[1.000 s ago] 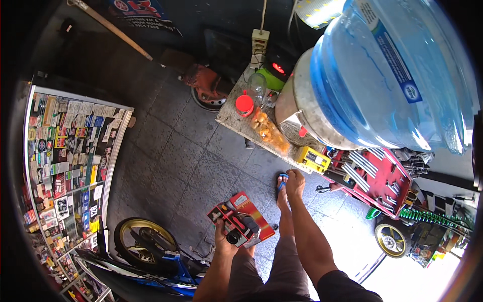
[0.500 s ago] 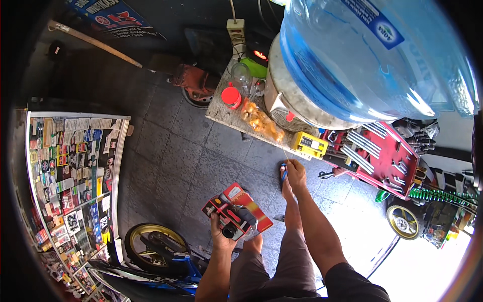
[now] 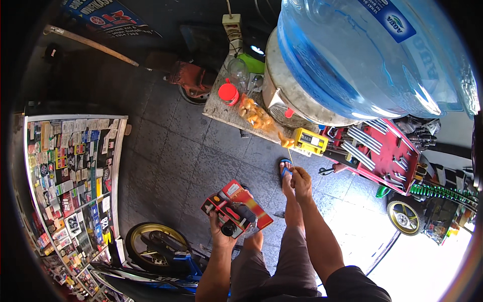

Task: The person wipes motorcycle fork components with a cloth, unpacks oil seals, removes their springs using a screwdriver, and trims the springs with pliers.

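My left hand (image 3: pixel 220 234) is wrapped round a red and black package (image 3: pixel 260 212) with a clear window and a black round part at its near end. My right hand (image 3: pixel 301 183) pinches a thin wooden skewer (image 3: pixel 290 157). At the skewer's far tip sits an orange piece of food (image 3: pixel 286 140), just past the corner of the table. Beside it a clear plastic bag (image 3: pixel 254 114) of similar orange pieces lies on the worn wooden table (image 3: pixel 215 109).
A red-lidded jar (image 3: pixel 228 94), a yellow box (image 3: pixel 310 141) and a large blue water bottle (image 3: pixel 342 65) on a round white container stand about the table. Right of it is a red tool tray (image 3: pixel 397 158). A motorcycle wheel (image 3: pixel 156 246) and a sticker-covered display case (image 3: pixel 75 176) are at left.
My right hand has drawn back slightly toward me with the skewer. An orange piece now shows at its tip, apart from the rest in the bag. My left hand keeps its hold.
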Tool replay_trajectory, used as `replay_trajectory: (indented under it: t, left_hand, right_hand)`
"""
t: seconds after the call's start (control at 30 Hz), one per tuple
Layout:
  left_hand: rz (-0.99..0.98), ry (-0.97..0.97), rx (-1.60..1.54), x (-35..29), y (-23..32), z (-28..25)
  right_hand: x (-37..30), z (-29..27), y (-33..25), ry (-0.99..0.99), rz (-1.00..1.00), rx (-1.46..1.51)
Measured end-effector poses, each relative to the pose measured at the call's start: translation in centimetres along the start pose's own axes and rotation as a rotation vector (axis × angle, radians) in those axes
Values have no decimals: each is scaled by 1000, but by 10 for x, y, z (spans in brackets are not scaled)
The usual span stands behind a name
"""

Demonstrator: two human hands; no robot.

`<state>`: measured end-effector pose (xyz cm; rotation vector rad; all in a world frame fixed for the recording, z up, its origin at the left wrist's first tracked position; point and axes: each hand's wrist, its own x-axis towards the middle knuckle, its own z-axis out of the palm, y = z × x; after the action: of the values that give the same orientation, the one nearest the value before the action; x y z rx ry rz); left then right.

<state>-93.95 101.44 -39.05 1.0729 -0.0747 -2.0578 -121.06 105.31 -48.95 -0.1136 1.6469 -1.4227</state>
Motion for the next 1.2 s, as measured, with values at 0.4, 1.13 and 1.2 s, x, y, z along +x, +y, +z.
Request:
replay_trajectory:
  t: [0.4,1.13,1.2]
  left_hand:
    - [11,-109,-63,2,21,10]
    - [172,-32,-140,-19,19,-31]
    - [186,-31,-144,-20,21,-31]
  right_hand:
    - [-74,-17,-101,-471,89,276]
    - [-149,41,-266,-1378,-110,64]
    - [-156,43,-261,-1345,-108,87]
